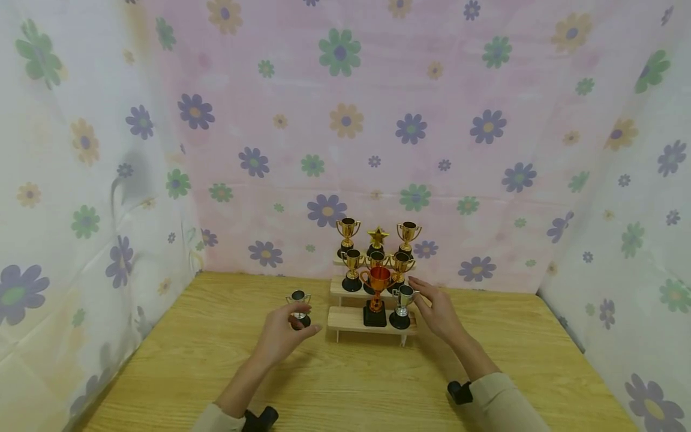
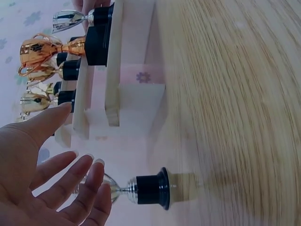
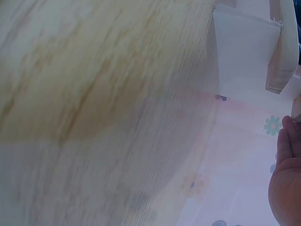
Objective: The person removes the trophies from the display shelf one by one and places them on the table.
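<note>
On the table to the left of the stand, a small silver trophy cup [image 1: 299, 298] with a black base stands upright. My left hand [image 1: 286, 329] is in front of it, fingers spread and loosely bent, partly covering the cup; in the left wrist view the trophy's black base [image 2: 151, 189] shows beyond the fingertips. A second silver trophy [image 1: 402, 306] is at the right end of the lowest step, beside a taller orange-bronze trophy [image 1: 376, 294]. My right hand [image 1: 439, 309] is at its right side, extended fingertips close to the cup's handle. Only part of that hand shows in the right wrist view.
The wooden stepped stand [image 1: 345, 320] has white supports. Several gold trophies [image 1: 352, 264] fill its two upper steps, with a gold star trophy [image 1: 377, 237] in the middle of the top. A flowered cloth [image 1: 345, 162] rises behind the wood-grain table [image 1: 345, 384].
</note>
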Motion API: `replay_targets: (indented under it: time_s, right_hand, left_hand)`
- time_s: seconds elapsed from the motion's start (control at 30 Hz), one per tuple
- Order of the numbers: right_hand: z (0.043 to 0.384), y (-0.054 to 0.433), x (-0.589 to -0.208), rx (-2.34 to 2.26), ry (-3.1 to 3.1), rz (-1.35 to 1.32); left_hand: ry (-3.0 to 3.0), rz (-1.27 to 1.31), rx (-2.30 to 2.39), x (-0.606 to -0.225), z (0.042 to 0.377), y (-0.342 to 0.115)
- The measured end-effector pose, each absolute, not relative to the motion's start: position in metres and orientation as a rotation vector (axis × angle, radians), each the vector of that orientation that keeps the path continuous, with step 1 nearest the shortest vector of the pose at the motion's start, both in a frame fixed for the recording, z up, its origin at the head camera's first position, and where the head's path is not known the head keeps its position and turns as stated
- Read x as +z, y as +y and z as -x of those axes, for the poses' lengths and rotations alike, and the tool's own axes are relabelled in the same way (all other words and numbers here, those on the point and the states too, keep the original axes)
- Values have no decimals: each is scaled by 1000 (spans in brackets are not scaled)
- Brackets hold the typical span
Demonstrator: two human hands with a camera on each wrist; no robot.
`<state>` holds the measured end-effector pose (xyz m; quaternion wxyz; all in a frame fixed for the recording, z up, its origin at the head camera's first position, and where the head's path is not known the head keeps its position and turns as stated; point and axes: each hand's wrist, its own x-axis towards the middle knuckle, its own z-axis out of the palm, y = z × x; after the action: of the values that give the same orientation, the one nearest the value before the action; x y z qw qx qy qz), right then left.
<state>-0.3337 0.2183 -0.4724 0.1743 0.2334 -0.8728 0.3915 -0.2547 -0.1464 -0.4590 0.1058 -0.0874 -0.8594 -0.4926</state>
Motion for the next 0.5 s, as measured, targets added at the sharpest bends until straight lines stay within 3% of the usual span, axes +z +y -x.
replay_targets:
  time_s: [0.5]
  right_hand:
    - [334,217,-472,1076,-2465,-677]
  left_hand:
    - [-2544,416,-1384,-458,257,-118]
